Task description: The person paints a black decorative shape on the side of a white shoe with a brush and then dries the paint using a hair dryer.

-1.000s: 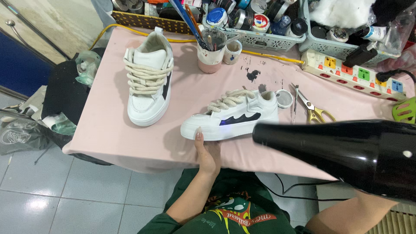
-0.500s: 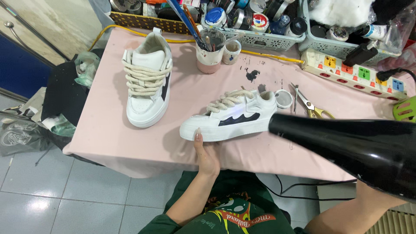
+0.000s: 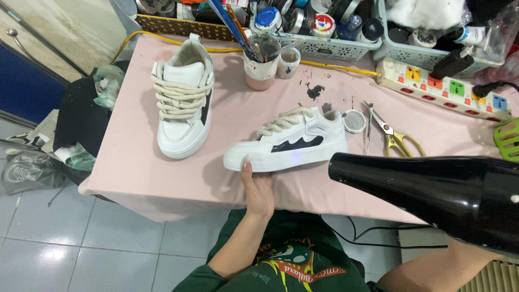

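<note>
Fingers [image 3: 247,163] of the left hand [image 3: 258,190]: pressed against the near sole edge of the white sneaker [image 3: 286,145], the one visible fingertip on its toe end, the rest tucked under the shoe; whether they lie apart or together cannot be told. Palm rests on the pink table cover [image 3: 135,178] at the near edge.

Right hand: hidden behind the black hair dryer [image 3: 432,197], grip not visible. Dryer at 4 o'clock from the sneaker, its nozzle aimed toward the shoe's heel, near but apart.

White sneaker: centre of the table, lying on its side, sole toward the person, thick cream laces, black wavy panel.

Second white sneaker [image 3: 183,108]: upright at 10 o'clock, toe toward the person, well apart.

Pink cup of brushes [image 3: 261,65]: at 12 o'clock, small jar [image 3: 288,62] just beside it.

Round mesh piece [image 3: 354,121]: at 2 o'clock, just beside the heel.

Gold-handled scissors [image 3: 392,135]: at 3 o'clock, lying flat between the shoe and the dryer's barrel.

Power strip [image 3: 443,89]: at 2 o'clock, along the far edge, black plug seated in it.

Baskets of paint pots [image 3: 319,27]: at 12 o'clock, beyond the cups.

Yellow cable [image 3: 162,39]: along the far edge, at 11 o'clock.

Black stains [image 3: 314,92]: on the cover, between the cup and the shoe.
</note>
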